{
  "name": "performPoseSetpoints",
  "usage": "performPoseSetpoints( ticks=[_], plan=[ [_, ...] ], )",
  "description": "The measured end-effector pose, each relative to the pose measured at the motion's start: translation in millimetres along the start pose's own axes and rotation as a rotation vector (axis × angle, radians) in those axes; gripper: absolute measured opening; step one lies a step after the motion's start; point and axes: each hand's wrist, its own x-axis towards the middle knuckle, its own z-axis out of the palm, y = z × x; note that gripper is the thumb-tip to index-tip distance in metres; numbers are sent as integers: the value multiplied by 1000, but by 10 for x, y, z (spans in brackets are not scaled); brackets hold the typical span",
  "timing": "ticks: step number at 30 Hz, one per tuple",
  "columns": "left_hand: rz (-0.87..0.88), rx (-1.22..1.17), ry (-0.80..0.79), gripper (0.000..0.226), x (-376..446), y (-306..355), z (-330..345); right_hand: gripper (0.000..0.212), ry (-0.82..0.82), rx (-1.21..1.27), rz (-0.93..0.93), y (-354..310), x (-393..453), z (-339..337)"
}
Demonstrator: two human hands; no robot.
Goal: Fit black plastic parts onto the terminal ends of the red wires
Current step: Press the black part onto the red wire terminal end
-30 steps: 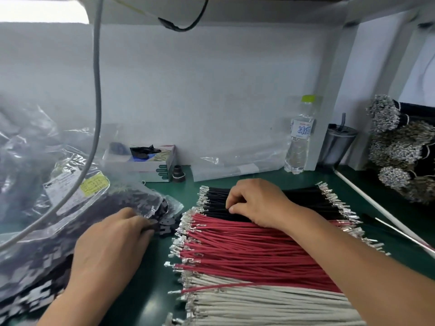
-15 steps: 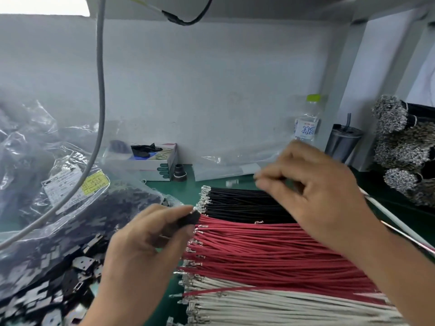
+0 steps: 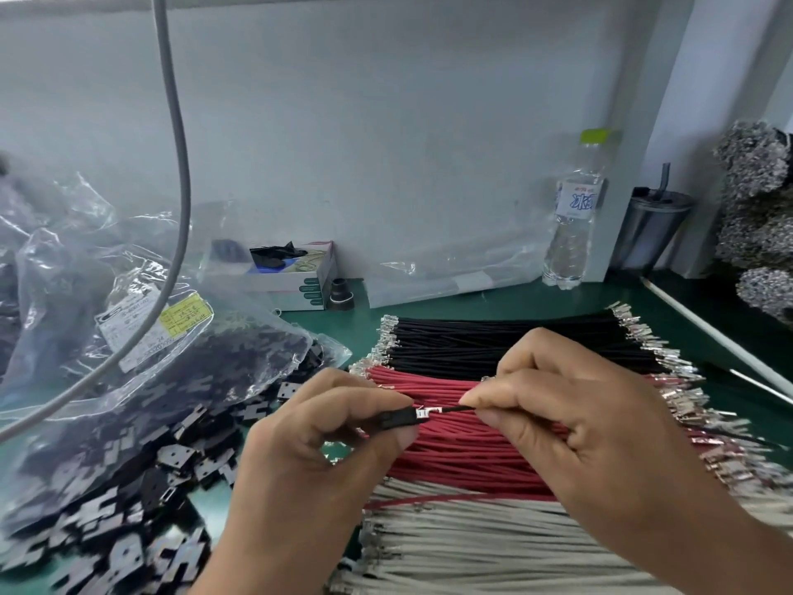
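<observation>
The left hand (image 3: 326, 444) is pinching a black plastic part (image 3: 392, 419) while the right hand (image 3: 570, 423) is pinching a dark wire (image 3: 455, 408) just behind its metal terminal (image 3: 429, 411), which is risking bending if it is entering crooked above the red wires (image 3: 450, 448).

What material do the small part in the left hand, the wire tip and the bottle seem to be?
Small black part: matte, probably moulded plastic. Wire tip: bright, shiny, looks like crimped metal. Bottle: clear, see-through with a green cap, likely thin plastic.
</observation>
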Motion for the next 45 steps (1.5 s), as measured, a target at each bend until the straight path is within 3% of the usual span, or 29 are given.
performPoseSetpoints(
  ticks=[10, 16, 22, 35, 40, 45],
  plan=[
    [-114, -236, -90, 21, -14, -28, -51, 19, -11, 112, 13, -16, 2, 23],
    [1, 25, -83, 20, -25, 24, -24, 26, -31, -39, -17, -89, -20, 164],
    [-42, -32, -95, 20, -17, 31, -45, 16, -26, 109, 50, -29, -42, 156],
    [-24, 143, -129, 23, -22, 66, -48, 21, -31, -55, -73, -26, -37, 274],
    [-113, -6, -57, 34, 94, -40, 0, 12, 108, -205, -77, -30, 59, 86],
    [-193, -212, 8, 24, 99, -120, 23, 8, -308, -169, -139, -265, -49, 382]
  ],
)
